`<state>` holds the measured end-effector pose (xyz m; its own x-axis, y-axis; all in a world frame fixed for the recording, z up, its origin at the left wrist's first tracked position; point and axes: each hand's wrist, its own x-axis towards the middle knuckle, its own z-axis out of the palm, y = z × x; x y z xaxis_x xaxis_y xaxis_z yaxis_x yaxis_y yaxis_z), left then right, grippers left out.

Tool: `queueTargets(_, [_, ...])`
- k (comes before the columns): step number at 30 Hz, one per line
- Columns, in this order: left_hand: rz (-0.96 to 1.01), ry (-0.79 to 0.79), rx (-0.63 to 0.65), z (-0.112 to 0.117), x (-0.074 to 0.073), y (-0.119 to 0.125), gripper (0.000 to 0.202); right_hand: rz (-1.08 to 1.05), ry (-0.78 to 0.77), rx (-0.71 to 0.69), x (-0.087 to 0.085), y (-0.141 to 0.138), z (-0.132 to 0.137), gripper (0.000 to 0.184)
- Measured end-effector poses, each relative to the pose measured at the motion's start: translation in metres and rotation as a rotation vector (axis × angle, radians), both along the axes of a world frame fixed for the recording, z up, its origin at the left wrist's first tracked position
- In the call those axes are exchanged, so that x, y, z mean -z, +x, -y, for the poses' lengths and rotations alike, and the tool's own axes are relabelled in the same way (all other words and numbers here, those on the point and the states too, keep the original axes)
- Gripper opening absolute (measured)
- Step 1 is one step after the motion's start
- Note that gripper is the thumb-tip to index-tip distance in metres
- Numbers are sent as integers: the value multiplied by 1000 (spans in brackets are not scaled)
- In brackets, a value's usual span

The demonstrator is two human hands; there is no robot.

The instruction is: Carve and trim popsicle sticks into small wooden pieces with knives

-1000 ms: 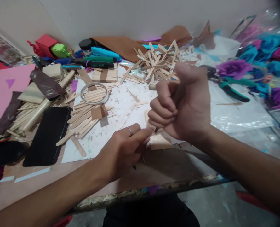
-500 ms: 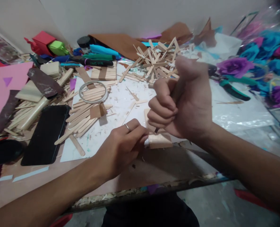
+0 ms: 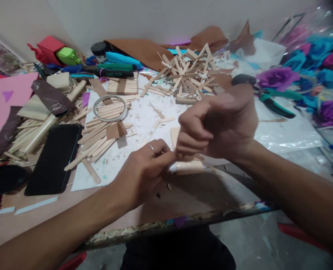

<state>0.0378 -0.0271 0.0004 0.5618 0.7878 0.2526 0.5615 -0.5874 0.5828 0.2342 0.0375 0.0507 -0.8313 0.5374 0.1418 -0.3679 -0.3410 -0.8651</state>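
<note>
My left hand (image 3: 148, 170), with a ring on one finger, is closed in a pinch at the left end of a pale wooden block (image 3: 193, 167) near the table's front. What its fingertips hold is hidden; a small whitish piece (image 3: 172, 167) shows just below them. My right hand (image 3: 218, 125) is curled into a fist above the block, its fingers touching or nearly touching my left fingertips. The slim tool in that fist is covered by the fingers now. Another flat pale wooden piece (image 3: 174, 135) shows partly behind the right hand.
Craft sticks (image 3: 99, 140) lie left on white paper, with a tape roll (image 3: 110, 108) on them. A phone (image 3: 54, 159) rests further left. Behind is a heap of sticks (image 3: 185, 71). Green-handled pliers (image 3: 278, 103) and a purple paper flower (image 3: 278, 78) are at right.
My right hand has rolled and dipped, the thumb swinging down and to the right. The tool's dark tip and handle, visible before, are hidden. My left hand stays nearly in place.
</note>
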Motion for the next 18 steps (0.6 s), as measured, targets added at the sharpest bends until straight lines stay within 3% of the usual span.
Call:
queueTargets(7, [2, -39, 37, -2, 0, -2, 15, -34, 1, -51, 3, 2, -1, 55])
queueTargets(18, [-11, -31, 54, -3, -3, -3, 16, 24, 44, -83, -6, 3, -2, 52])
